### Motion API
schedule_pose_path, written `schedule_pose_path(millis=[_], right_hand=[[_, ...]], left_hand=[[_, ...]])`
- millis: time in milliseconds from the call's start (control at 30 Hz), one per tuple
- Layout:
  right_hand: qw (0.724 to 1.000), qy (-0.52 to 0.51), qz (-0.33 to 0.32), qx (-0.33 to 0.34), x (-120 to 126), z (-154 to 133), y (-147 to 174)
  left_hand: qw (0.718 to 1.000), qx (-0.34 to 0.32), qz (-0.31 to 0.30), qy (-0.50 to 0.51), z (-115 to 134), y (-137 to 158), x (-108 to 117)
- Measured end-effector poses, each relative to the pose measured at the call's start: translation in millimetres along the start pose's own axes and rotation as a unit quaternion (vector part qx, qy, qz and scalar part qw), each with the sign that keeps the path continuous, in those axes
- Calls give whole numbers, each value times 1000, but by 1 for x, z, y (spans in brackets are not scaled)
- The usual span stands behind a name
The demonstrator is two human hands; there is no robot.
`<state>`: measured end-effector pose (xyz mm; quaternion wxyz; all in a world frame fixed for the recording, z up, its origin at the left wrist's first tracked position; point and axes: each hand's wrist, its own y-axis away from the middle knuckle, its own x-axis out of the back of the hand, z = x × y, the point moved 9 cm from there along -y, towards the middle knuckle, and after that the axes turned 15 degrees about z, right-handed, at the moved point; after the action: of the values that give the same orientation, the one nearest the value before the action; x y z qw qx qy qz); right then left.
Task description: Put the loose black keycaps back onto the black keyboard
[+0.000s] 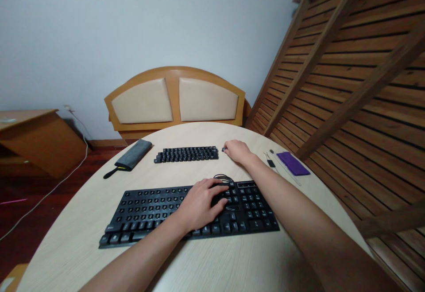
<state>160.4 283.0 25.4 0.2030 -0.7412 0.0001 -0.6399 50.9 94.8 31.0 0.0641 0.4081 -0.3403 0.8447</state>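
Note:
A black keyboard [146, 203] lies on the near part of the table, many of its upper-left switches bare of keycaps. My left hand [202, 201] rests on the keyboard's right-middle part with its fingers stretched out and apart. Beyond it, loose black keycaps [186, 153] stand in neat rows on the table. My right hand [237, 151] is just right of those rows, its fingertips closed on a small black keycap [223, 149] at the tabletop. Whether this keycap touches the table is hard to see.
A grey pouch [134, 154] lies at the table's left. On the right are a purple cloth [293, 163], a small black-handled wire tool [270, 162] and a thin rod. The keyboard's coiled cable [223, 177] lies behind it. A wooden slatted frame [348, 106] leans at the right.

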Motion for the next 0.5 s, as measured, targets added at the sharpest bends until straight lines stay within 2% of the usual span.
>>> schedule_pose_path(millis=[200, 300, 500], right_hand=[[996, -89, 30, 4, 36, 0, 51], [978, -203, 37, 22, 51, -9, 84], [949, -309, 44, 37, 46, -20, 127]], left_hand=[[1000, 5, 9, 19, -1, -2, 1], [999, 23, 14, 27, -5, -2, 2], [999, 38, 12, 7, -7, -2, 1]])
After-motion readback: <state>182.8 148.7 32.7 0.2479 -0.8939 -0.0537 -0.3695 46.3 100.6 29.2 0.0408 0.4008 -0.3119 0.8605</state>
